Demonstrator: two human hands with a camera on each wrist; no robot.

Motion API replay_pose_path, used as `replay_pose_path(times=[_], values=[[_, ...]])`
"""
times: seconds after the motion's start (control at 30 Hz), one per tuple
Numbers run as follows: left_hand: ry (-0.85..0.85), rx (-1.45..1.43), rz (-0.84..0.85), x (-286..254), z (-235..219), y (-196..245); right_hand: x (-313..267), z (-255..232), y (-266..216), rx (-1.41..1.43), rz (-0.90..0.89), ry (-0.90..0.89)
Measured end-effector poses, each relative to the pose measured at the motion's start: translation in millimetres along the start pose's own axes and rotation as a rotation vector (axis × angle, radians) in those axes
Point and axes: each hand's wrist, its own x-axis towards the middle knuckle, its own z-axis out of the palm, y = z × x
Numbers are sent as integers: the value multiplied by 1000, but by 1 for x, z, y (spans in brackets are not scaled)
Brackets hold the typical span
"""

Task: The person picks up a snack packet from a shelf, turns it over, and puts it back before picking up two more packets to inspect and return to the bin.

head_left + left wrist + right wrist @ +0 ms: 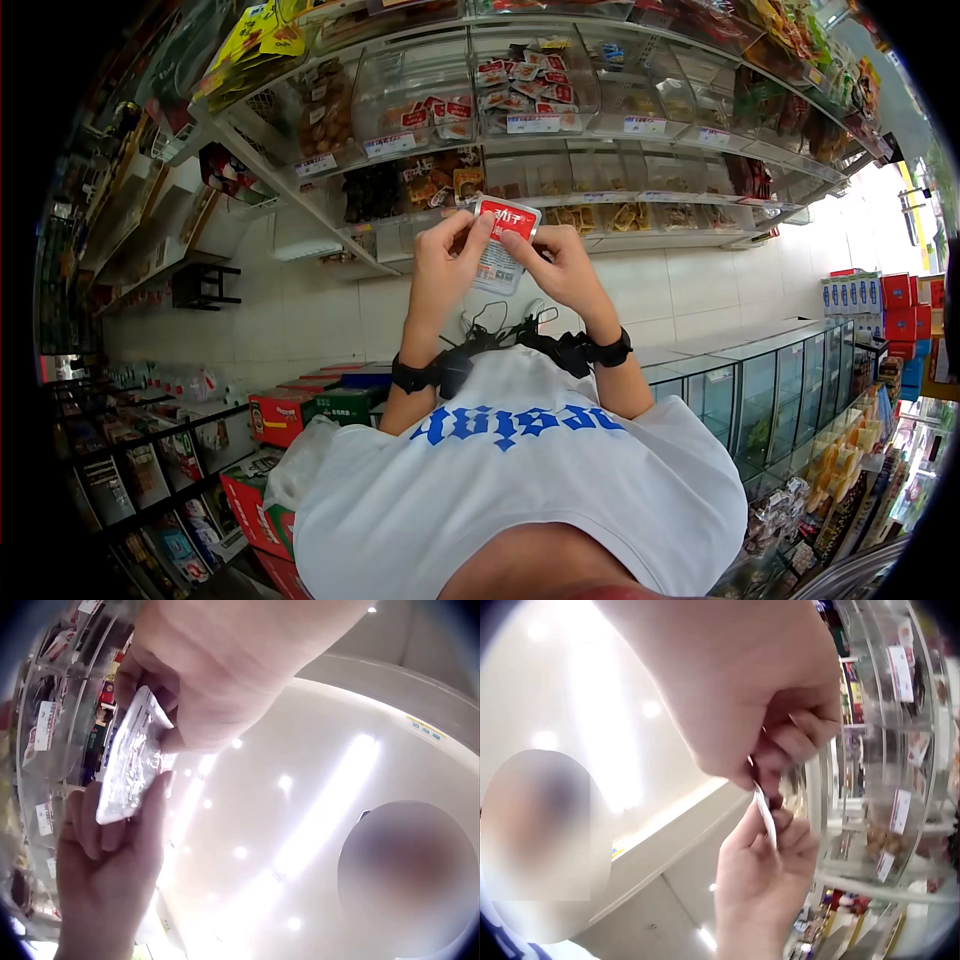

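Observation:
A small sealed packet (pixel 500 262), red at the top and silver-white with print below, is held between both hands in front of the shirt. My left hand (pixel 447 262) pinches its left edge, thumb on the printed face. On the other side my right hand (pixel 568 270) pinches the right edge with thumb and curled fingers. The left wrist view shows the packet's shiny face (pixel 135 761) tilted between the two hands. Seen nearly edge-on in the right wrist view, the packet (pixel 766 817) is a thin strip between the fingers of both hands.
Shelves with clear bins of wrapped snacks (pixel 525 85) and price labels stand ahead. A black stool (pixel 205 287) is at the left on the tiled floor (pixel 330 310). Glass cases (pixel 760 400) stand to the right, red and green boxes (pixel 282 415) at the lower left.

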Motion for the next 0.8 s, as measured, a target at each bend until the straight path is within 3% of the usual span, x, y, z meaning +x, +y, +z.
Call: replay_pose_path(times=[0.2,0.3,0.4,0.5,0.6,0.7,0.8], values=[[-104,-275,-63,0,5,14,-4,5,-3,304,-27,32],[-304,-159,-336,-1,-15,30,-3,8,1,459,67,143],[-241,-180,-123,-5,-7,14,-4,-2,-5,392,95,50],[-197,-260,-106,-6,-2,13,-4,4,-7,404,47,50],[-308,-205,-146,-6,-11,9,-6,-3,-12,355,-47,12],[-278,-211,-94,-11,-10,14,-5,-14,-7,67,-143,-284],[-316,-280,-93,-5,-15,17,-4,-6,-14,63,-42,-213]])
